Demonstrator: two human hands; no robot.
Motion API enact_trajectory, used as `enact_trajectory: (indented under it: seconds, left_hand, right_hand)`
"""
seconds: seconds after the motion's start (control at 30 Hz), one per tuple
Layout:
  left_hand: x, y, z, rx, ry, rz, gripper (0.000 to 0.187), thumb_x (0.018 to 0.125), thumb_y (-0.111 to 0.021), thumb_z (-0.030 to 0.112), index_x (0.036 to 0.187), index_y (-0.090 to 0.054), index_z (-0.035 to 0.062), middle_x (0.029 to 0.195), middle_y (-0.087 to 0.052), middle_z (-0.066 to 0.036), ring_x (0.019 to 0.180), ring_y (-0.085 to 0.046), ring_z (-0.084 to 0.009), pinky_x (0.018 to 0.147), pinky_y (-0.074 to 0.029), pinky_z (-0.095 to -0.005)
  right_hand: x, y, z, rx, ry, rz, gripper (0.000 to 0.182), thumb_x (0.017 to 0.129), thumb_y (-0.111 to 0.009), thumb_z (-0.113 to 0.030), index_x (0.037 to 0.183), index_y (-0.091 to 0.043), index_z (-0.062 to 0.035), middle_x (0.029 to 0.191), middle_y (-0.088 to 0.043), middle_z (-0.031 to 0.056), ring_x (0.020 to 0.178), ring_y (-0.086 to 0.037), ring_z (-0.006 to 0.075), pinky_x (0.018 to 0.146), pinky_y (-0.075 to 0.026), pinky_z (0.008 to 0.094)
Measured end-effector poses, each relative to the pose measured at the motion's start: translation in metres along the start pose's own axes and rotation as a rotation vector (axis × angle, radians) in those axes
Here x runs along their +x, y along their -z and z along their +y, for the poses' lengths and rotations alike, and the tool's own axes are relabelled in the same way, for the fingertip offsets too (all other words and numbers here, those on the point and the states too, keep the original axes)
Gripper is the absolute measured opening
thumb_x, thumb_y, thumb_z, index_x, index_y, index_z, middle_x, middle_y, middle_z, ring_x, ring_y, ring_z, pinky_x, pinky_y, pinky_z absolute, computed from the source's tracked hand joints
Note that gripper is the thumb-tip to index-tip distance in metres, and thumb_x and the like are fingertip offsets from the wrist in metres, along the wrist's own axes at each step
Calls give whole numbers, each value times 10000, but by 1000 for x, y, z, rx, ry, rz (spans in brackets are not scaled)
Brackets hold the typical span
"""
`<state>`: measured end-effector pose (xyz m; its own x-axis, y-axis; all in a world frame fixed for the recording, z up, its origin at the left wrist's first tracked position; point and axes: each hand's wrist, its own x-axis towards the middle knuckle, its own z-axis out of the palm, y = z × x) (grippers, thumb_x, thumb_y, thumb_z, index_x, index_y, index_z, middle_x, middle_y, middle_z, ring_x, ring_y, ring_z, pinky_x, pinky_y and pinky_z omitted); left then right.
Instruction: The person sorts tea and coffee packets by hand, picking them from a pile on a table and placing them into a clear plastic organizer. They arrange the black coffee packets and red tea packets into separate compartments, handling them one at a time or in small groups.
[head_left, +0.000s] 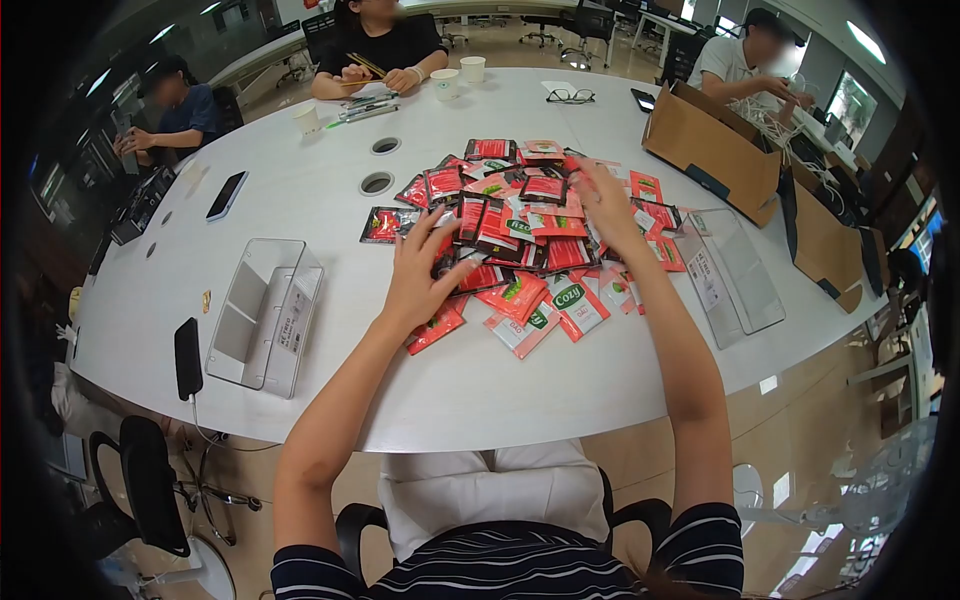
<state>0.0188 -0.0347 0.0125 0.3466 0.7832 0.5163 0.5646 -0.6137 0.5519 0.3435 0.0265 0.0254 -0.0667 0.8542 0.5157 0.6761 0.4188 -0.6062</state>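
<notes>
Head view: two hands (420, 280), countless sachets (520, 235)

Left of centre: a clear acrylic display tray (262, 312) on the white oval table (300, 190); a black smartphone (187, 357) at the table's lower-left edge. Right: an open brown cardboard box (710, 140). Top centre: black-framed glasses (570, 96) and two white paper cups (458, 76).

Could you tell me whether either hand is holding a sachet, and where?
Neither clearly grips one: left hand and right hand rest spread on the sachet pile.
</notes>
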Motion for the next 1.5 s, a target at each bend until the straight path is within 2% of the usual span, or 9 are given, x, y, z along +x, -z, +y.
enact_trajectory:
  seconds: [0.1, 0.3, 0.57, 0.77, 0.93, 1.07, 1.23, 1.37, 1.5]
  left_hand:
    - [1, 0, -10, -15, 58, 144, 568, 900, -608, 387, 1379, -458, 122, 1486, -362, -148, 1386, -300, -360, 1116, -166, -572]
    - [14, 3, -53, -74, 266, 278, 585, 962, -510, 397, 1411, -389, 41, 1452, -352, -259, 1383, -280, -401, 1133, -224, -452]
    - [57, -12, -50, 33, 308, 84, 798, 847, -584, 586, 1403, -410, 41, 1411, -424, -241, 1348, -353, -392, 1117, -254, -474]
    - [50, -21, -58, 116, 263, 98, 685, 813, -638, 568, 1297, -570, 87, 1425, -432, -212, 1354, -340, -411, 1117, -237, -501]
    - [53, -19, -58, -159, 267, 195, 583, 854, -630, 475, 1258, -596, 56, 1375, -488, -203, 1290, -436, -349, 1092, -279, -474]
    - [53, -21, -67, -147, 253, 244, 499, 903, -572, 443, 1230, -611, 68, 1358, -508, -192, 1291, -438, -344, 1111, -194, -549]
    - [55, -27, -76, -112, 215, 255, 483, 917, -544, 454, 1224, -611, 86, 1368, -503, -176, 1308, -423, -336, 1108, -124, -613]
    - [54, -25, -74, -109, 234, 222, 475, 925, -530, 456, 1218, -612, 91, 1377, -493, -176, 1311, -419, -342, 1109, -137, -606]
    - [54, -25, -73, -85, 224, 197, 472, 930, -522, 453, 1214, -616, 87, 1385, -484, -187, 1304, -425, -353, 1117, -158, -577]
  right_hand:
    - [9, 23, 47, -12, -152, 234, 562, 979, -444, -455, 1324, -513, -17, 1352, -518, 206, 1345, -383, 358, 1100, -304, 398]
    - [24, 17, 143, -165, -421, 31, 596, 983, -291, -530, 1421, -427, -150, 1435, -460, 137, 1368, -359, 336, 1112, -179, 553]
    - [16, -3, 72, -264, -322, -209, 631, 968, -241, -601, 1454, -387, -226, 1459, -442, 71, 1376, -362, 274, 1103, -149, 601]
    - [17, -7, 54, -266, -319, -257, 637, 962, -247, -621, 1432, -425, -229, 1456, -449, 60, 1384, -347, 261, 1104, -175, 581]
    - [16, 2, 46, 131, -325, -132, 582, 984, -345, -523, 1351, -498, -98, 1338, -534, 173, 1214, -525, 325, 1027, -342, 442]
    - [21, 21, 88, -397, -561, 377, 724, 925, -400, -616, 1416, -420, -84, 1479, -343, 248, 1359, -335, 426, 1089, -263, 541]
    - [13, 39, 144, -336, -934, 544, 924, 857, -461, -670, 1514, -184, -82, 1499, -19, 398, 1412, -56, 533, 1134, -112, 578]
    - [13, 47, 130, -403, -966, 324, 927, 868, -430, -673, 1481, -239, -5, 1498, -92, 390, 1428, -58, 498, 1138, -60, 573]
    - [16, 29, 115, -395, -692, 117, 842, 918, -338, -646, 1474, -278, -17, 1480, -285, 314, 1449, -155, 375, 1137, 51, 541]
